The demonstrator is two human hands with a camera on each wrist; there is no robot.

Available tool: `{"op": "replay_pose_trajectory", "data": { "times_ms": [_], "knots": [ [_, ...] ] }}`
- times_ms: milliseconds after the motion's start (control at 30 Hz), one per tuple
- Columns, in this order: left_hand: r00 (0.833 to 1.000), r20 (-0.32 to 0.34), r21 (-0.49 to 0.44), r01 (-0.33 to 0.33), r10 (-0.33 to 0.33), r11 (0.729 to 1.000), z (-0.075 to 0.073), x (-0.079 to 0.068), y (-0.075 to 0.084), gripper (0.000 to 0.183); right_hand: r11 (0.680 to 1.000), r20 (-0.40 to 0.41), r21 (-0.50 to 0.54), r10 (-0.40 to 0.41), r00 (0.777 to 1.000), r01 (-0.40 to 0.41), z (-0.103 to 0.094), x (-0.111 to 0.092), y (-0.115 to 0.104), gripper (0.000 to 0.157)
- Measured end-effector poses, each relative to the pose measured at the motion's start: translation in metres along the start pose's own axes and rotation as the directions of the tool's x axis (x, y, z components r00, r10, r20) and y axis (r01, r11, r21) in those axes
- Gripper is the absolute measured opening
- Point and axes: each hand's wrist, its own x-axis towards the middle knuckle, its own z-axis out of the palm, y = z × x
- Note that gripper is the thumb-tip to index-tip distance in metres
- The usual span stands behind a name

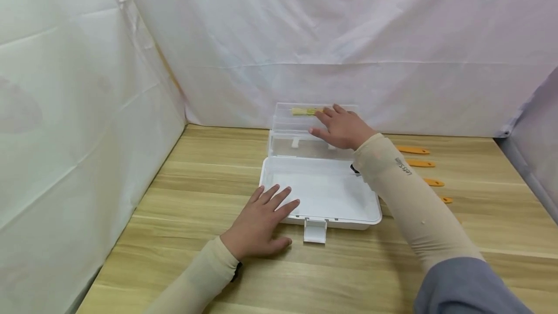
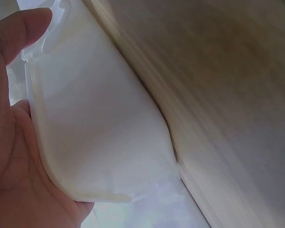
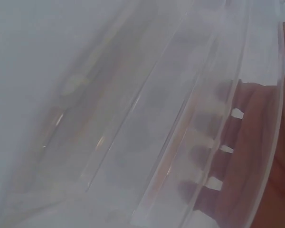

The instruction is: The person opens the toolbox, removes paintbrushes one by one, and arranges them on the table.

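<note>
A shallow white plastic case [image 1: 322,188] lies on the table with its clear lid [image 1: 285,122] raised at the back. My left hand [image 1: 259,224] rests on the case's front left corner, fingers spread and straight. Its thumb is close to the front latch [image 1: 315,231]. At the lid, my right hand [image 1: 342,127] reaches with extended fingers; in the right wrist view the fingers [image 3: 209,159] show through the clear plastic. A yellowish brush-like piece [image 1: 301,111] shows at the lid beside the right fingertips, its other end hidden by the hand.
Several orange handles [image 1: 411,150] lie in a column on the wooden table [image 1: 209,178], right of the case, partly covered by the right sleeve. White sheeting [image 1: 235,86] hangs behind and at the left; a grey edge stands at the right.
</note>
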Motion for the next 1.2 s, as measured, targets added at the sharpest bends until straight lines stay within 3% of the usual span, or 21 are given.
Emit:
{"op": "replay_pose_trajectory", "data": {
  "times_ms": [533,867,1200],
  "knots": [
    [1.0,-0.003,0.013,-0.008,0.008,1.0,0.0018,0.0015,-0.0023,0.079,0.998,-0.073,-0.021,-0.059,0.996,0.058,-0.0021,-0.0051,-0.0033,0.081],
    [1.0,0.008,0.003,-0.002,0.002,1.0,-0.0005,0.0006,-0.0015,0.079,0.999,-0.084,0.008,-0.046,0.995,0.046,0.0004,-0.0047,-0.0044,0.08],
    [1.0,0.02,0.009,-0.003,0.003,1.0,-0.0033,0.0002,-0.0017,0.079,0.999,-0.112,-0.025,-0.038,0.993,0.035,0.0013,-0.0045,-0.0052,0.083]
  ]
}}
